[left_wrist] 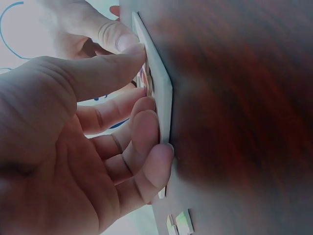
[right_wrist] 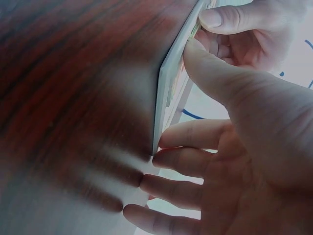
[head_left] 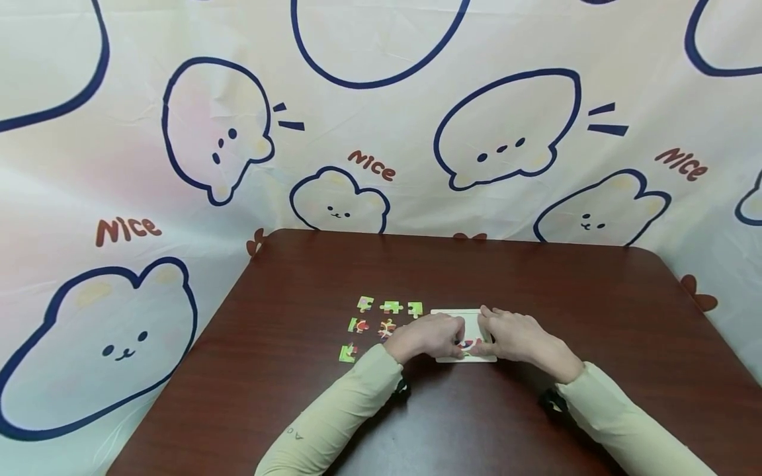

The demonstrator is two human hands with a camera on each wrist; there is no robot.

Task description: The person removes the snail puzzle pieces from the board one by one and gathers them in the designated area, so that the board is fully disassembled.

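A shallow white puzzle tray [head_left: 455,311] lies flat on the table, with red, dark and green puzzle pieces [head_left: 467,344] in its near part. At the tray's left side is my left hand [head_left: 431,334]; its thumb presses down near the front while its bent fingers rest along the rim [left_wrist: 165,105]. My right hand [head_left: 514,336] covers the right side. Its thumb presses at the near edge close to the left thumb, and its fairly straight fingers reach over the far right corner in the right wrist view. The fingers partly hide the pieces.
Several loose green and red jigsaw pieces [head_left: 391,307] lie in rough rows left of the tray, some partly behind my left hand. The dark brown wooden table [head_left: 238,396] meets a cartoon-printed cloth [head_left: 417,205] at its back and sides.
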